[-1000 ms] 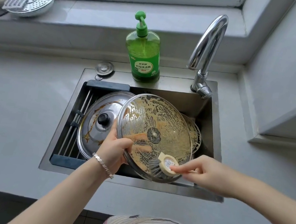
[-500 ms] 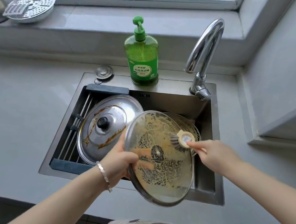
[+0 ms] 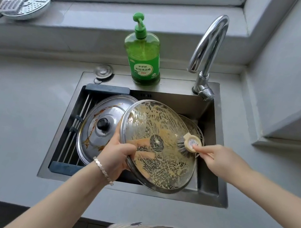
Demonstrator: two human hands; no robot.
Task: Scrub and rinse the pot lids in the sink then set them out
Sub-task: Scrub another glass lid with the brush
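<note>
A green soap bottle [image 3: 143, 59] stands beside the tap [image 3: 208, 50], a perforated steamer plate [image 3: 27, 2] on the windowsill [image 3: 101, 18]

Left hand [image 3: 117, 156] gripping the rim of a tilted, soapy glass lid [image 3: 160, 147] over the sink [image 3: 211, 184], right hand [image 3: 217, 160] pressing a round brush [image 3: 188, 144] against its right side, steel lid [image 3: 100, 125] lying left, green soap bottle [image 3: 143, 53] and faucet [image 3: 208, 50] at the far edge

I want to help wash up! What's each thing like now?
Round glass lid with metal rim: tilted, soapy, gripped by left hand.
Round beige brush: bristles on glass lid, held by right hand.
Steel lid with black knob: lying in sink, brown-streaked.
Green pump bottle: upright.
Curved chrome tap: not running.
</note>
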